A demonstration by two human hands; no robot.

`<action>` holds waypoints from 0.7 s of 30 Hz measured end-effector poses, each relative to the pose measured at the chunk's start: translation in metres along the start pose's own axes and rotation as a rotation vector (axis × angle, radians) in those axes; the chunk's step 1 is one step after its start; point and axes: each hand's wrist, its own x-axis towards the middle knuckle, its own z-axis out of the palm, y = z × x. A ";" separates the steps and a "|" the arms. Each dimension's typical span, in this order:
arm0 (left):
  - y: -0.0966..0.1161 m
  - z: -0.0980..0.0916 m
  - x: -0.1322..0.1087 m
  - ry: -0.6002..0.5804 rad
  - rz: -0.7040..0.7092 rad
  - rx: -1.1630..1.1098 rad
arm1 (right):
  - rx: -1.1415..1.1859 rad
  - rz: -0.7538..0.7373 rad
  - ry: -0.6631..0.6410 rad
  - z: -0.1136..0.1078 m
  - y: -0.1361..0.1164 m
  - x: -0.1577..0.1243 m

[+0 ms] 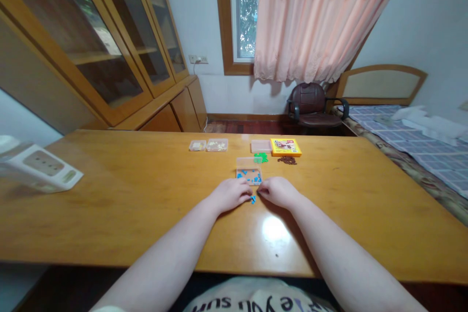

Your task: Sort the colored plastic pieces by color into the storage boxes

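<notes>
A clear plastic box with its lid raised stands in front of me, with small blue pieces scattered inside. On the table just before it lies a little cluster of blue pieces. My left hand rests at the box's near left corner, its fingers curled, with a blue piece at the fingertips. To the right, my right hand is pinched closed near the box's front corner. Whatever sits between its fingertips is too small to make out.
Behind the box are a pile of green pieces, a pile of brown pieces, a yellow box and a clear tray. Two clear containers with pale pieces stand farther left. A white-framed container is at the left.
</notes>
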 end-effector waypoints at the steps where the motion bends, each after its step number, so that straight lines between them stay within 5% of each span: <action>1: 0.001 0.000 0.001 -0.016 -0.001 -0.006 | -0.012 0.006 0.000 0.000 -0.001 0.000; 8: 0.002 0.004 0.002 -0.016 -0.046 -0.011 | 0.014 0.041 0.035 0.006 -0.001 0.002; 15: 0.003 0.001 0.002 -0.029 -0.059 -0.009 | 0.209 0.136 0.327 0.011 0.007 0.005; 21: -0.003 0.001 -0.001 0.048 -0.020 -0.029 | 0.294 0.039 0.124 0.009 0.006 0.003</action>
